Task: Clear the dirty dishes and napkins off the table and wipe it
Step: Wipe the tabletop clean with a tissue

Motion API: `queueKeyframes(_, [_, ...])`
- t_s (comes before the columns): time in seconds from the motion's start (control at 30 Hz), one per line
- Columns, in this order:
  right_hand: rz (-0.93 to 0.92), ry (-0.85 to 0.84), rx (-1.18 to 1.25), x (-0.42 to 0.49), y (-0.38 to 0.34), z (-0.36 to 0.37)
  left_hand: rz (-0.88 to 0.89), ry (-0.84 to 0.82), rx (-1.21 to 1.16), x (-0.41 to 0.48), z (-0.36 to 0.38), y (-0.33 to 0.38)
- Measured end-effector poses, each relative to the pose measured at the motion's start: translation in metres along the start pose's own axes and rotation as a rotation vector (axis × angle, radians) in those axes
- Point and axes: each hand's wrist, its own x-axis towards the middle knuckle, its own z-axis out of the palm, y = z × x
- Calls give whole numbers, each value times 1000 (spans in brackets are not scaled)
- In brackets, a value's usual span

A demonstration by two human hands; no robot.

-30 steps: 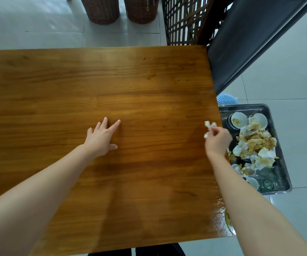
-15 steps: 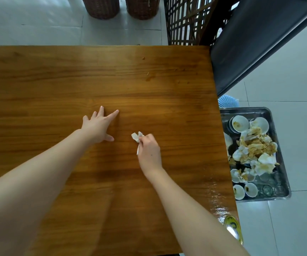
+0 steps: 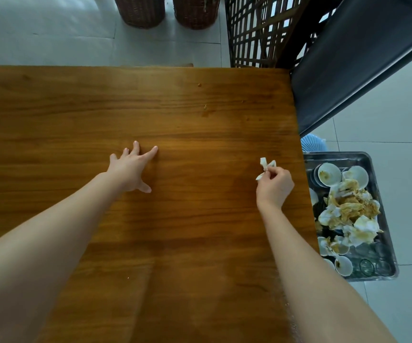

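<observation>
Pinching a crumpled napkin scrap (image 3: 265, 167) near the desk's (image 3: 200, 243) right edge, the right grip (image 3: 275, 188) looks bound for the tray (image 3: 336, 155) of dirty bowls (image 3: 329, 174) at right, while the left grip (image 3: 132, 169) lies spread flat mid-frame, probably bracing.

You can read no text, label, brand, number or sign here. None shows on the table (image 3: 175, 219), the napkin (image 3: 265, 167), the metal tray (image 3: 338, 155) or the bowls (image 3: 329, 174) in it.
</observation>
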Motion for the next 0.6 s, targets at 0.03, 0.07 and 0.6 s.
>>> queueKeyframes(0.03, [-4,-9,7,-6,-4,5,-1,1,5,2,1,0])
queueKeyframes(0.07, [-26,-35,8,-14,-8,11,-1,4,8,4,2,0])
queueKeyframes(0.6, [-364,-325,-48,-33,-40,45,-41,-4,-65,10,6,-2])
